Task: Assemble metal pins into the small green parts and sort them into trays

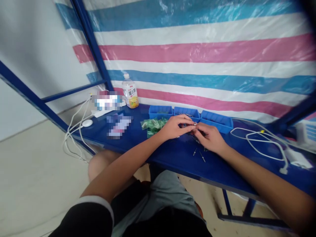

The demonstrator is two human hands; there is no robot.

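Note:
Above the blue table my left hand (174, 127) and my right hand (209, 135) meet, fingertips closed together. A small silvery piece (195, 124) shows between them; its kind is too small to make out. Dark and metallic small parts lie under the hands, mostly hidden. Nearer the table's front edge are two loose thin metal pins with thicker ends, like blind rivets (202, 157). Beside my left hand lies a heap of green plastic packets (153, 124). Behind the hands stand a left blue bin (161, 116), a middle blue bin (195, 118) holding metal pins, and a right blue bin (217, 124).
A drink bottle (130, 93) stands at the back left, near blurred-out items and a white round object (87, 123). White cables and a power strip (298, 159) lie at the right. Blue frame posts (92, 46) and a striped plastic sheet (187, 52) bound the table.

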